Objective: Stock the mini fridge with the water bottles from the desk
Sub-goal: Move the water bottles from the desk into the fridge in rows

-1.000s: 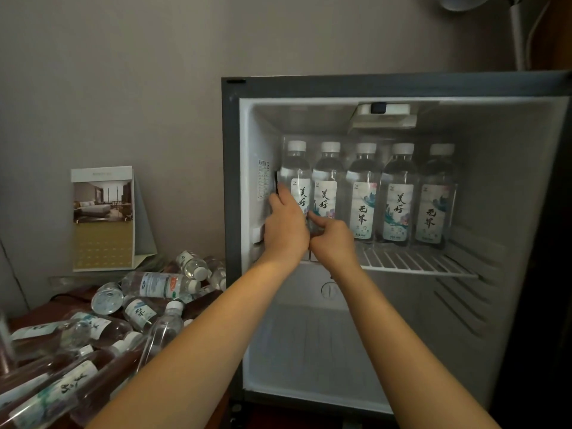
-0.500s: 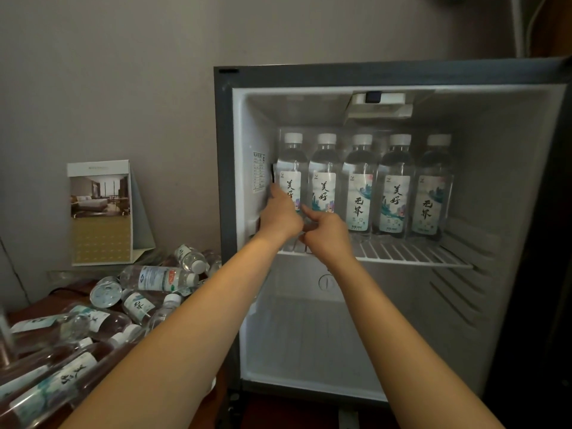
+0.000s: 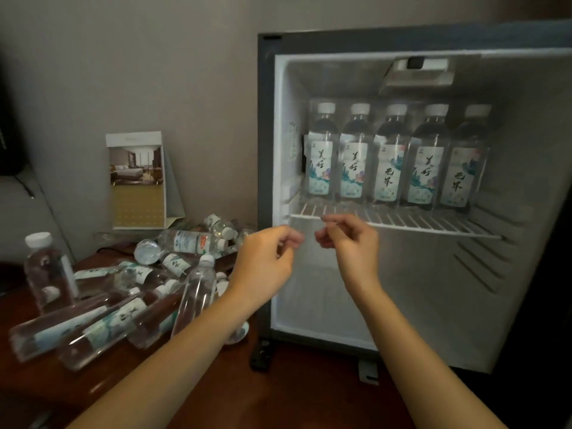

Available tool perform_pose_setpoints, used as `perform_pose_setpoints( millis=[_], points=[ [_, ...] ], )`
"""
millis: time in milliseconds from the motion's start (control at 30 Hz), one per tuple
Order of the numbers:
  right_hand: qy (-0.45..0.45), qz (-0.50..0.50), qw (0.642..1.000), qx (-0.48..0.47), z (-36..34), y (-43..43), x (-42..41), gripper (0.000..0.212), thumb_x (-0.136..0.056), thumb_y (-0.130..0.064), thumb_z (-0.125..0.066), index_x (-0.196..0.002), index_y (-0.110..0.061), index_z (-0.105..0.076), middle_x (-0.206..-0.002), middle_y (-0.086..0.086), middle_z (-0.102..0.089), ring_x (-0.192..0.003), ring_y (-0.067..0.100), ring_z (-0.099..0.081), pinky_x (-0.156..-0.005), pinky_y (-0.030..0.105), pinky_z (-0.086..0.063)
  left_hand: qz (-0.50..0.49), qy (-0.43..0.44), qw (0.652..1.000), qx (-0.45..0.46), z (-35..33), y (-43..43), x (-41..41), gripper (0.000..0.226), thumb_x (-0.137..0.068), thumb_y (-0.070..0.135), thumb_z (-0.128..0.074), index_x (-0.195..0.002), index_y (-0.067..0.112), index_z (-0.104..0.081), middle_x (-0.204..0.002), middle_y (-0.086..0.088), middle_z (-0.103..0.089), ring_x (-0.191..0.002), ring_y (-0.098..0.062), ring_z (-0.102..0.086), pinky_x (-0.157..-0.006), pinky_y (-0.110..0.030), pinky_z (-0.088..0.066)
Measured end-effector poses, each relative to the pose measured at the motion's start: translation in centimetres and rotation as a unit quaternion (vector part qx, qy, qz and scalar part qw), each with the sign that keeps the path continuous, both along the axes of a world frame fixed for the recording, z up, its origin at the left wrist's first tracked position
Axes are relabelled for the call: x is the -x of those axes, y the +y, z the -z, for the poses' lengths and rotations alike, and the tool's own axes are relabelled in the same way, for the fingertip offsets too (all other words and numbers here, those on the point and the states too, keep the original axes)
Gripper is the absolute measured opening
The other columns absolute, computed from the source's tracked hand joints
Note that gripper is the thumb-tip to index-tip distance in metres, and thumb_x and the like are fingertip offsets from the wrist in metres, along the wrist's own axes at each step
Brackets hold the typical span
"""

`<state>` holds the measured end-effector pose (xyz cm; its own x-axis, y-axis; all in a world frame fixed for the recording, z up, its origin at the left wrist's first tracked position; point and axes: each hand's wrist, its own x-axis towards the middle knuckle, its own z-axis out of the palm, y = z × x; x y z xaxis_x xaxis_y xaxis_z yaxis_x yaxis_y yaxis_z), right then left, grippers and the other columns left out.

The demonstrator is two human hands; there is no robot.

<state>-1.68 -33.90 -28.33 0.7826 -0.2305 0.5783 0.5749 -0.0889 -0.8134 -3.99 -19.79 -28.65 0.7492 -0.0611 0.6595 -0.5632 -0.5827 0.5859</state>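
White-capped bottles (image 3: 391,128) with seemingly teal-patterned labels (image 3: 353,171); dark grey fridge (image 3: 266,181).

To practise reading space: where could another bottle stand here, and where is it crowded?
Free: the wire shelf's front strip, before the five standing bottles; the fridge floor beneath it; bare desk before the fridge. Crowded: the shelf's back row and the bottle heap at desk left.

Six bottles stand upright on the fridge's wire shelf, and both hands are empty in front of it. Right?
No: the head view shows five bottles on the shelf, not six. They stand upright; left hand and right hand are empty before the fridge.
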Motion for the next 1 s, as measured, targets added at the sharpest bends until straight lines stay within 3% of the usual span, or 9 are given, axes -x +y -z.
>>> perform_pose_setpoints(
  millis=[133, 233, 400, 500, 600, 700, 800, 900, 1000],
  points=[
    [0.105, -0.095, 0.987, 0.072, 5.7, 4.1, 1.1, 0.028, -0.088, 0.007, -0.050, -0.077, -0.013, -0.065, -0.062, 0.004, -0.063, -0.054, 0.005, -0.061, -0.056, 0.018, -0.051, -0.071, 0.054, 0.996, 0.003, 5.1, 5.0, 0.9, 0.023, -0.086, 0.004, -0.055, -0.092, 0.021, -0.069, -0.086, 0.010, -0.066, -0.081, -0.005, -0.064, -0.073, -0.024, -0.053],
    [0.181, -0.144, 0.964, 0.134, 9.1, 7.2, 0.8, 0.028, -0.087, 0.003, -0.053, -0.076, -0.018, -0.068, -0.072, 0.004, -0.067, -0.067, 0.009, -0.064, -0.070, 0.024, -0.052, -0.172, 0.083, 0.981, -0.014, 8.0, 8.5, -0.1, 0.021, -0.086, 0.008, -0.055, -0.099, 0.018, -0.068, -0.102, 0.002, -0.067, -0.094, -0.015, -0.062, -0.081, -0.030, -0.050],
    [0.190, -0.083, 0.936, 0.283, 11.8, 10.9, 0.0, 0.030, -0.090, -0.006, -0.050, -0.117, -0.012, -0.064, -0.115, 0.003, -0.066, -0.108, 0.015, -0.059, -0.093, 0.023, -0.044, -0.257, 0.239, 0.931, -0.102, 11.2, 11.9, -2.4, 0.054, -0.087, 0.036, -0.058, -0.131, 0.008, -0.042, -0.135, -0.016, -0.043, -0.121, -0.034, -0.045, -0.098, -0.041, -0.040],
    [0.185, -0.077, 0.921, 0.334, 12.2, 12.5, -0.8, 0.041, -0.091, -0.008, -0.049, -0.132, -0.010, -0.051, -0.130, 0.008, -0.056, -0.114, 0.021, -0.056, -0.098, 0.028, -0.042, -0.255, 0.314, 0.910, -0.089, 12.4, 12.4, -2.9, 0.079, -0.078, 0.052, -0.064, -0.136, 0.010, -0.029, -0.134, -0.016, -0.046, -0.121, -0.036, -0.048, -0.094, -0.043, -0.043],
    [0.174, -0.098, 0.889, 0.411, 13.3, 13.7, -1.7, 0.050, -0.095, -0.014, -0.045, -0.143, -0.009, -0.034, -0.151, 0.009, -0.031, -0.138, 0.024, -0.029, -0.112, 0.029, -0.022, -0.258, 0.358, 0.895, -0.068, 12.6, 12.4, -3.2, 0.079, -0.076, 0.052, -0.065, -0.131, 0.008, -0.029, -0.125, -0.014, -0.056, -0.115, -0.034, -0.055, -0.089, -0.037, -0.044],
    [0.159, -0.098, 0.864, 0.467, 14.3, 13.8, -2.2, 0.052, -0.100, -0.022, -0.038, -0.148, -0.015, -0.022, -0.158, 0.006, -0.011, -0.145, 0.024, -0.005, -0.116, 0.032, -0.008, -0.255, 0.348, 0.899, -0.071, 12.8, 12.5, -3.4, 0.072, -0.080, 0.047, -0.062, -0.130, 0.007, -0.028, -0.122, -0.013, -0.058, -0.112, -0.034, -0.056, -0.087, -0.036, -0.043],
    [0.152, -0.092, 0.860, 0.478, 14.3, 13.8, -2.2, 0.052, -0.100, -0.022, -0.037, -0.149, -0.017, -0.020, -0.158, 0.003, -0.009, -0.145, 0.026, -0.001, -0.117, 0.035, -0.006, -0.198, 0.339, 0.919, 0.043, 13.5, 13.2, -3.0, 0.071, -0.083, 0.038, -0.062, -0.135, 0.010, -0.024, -0.115, -0.006, -0.062, -0.103, -0.026, -0.061, -0.085, -0.033, -0.046],
    [0.129, -0.083, 0.846, 0.511, 14.0, 14.3, -1.8, 0.046, -0.099, -0.018, -0.037, -0.145, -0.022, -0.033, -0.157, -0.003, -0.015, -0.145, 0.026, 0.001, -0.117, 0.044, -0.005, -0.096, 0.324, 0.916, 0.215, 14.5, 14.0, -1.9, 0.070, -0.085, 0.026, -0.065, -0.137, 0.013, -0.021, -0.104, -0.001, -0.063, -0.087, -0.010, -0.062, -0.068, -0.020, -0.047],
    [0.130, -0.105, 0.839, 0.519, 13.6, 15.2, -1.3, 0.044, -0.095, -0.012, -0.038, -0.137, -0.026, -0.047, -0.156, -0.010, -0.019, -0.145, 0.023, 0.008, -0.114, 0.051, 0.006, -0.038, 0.308, 0.905, 0.292, 15.1, 14.6, -0.8, 0.057, -0.086, 0.021, -0.064, -0.131, 0.018, -0.029, -0.112, -0.002, -0.059, -0.096, -0.009, -0.059, -0.072, -0.020, -0.046]
  ],
)
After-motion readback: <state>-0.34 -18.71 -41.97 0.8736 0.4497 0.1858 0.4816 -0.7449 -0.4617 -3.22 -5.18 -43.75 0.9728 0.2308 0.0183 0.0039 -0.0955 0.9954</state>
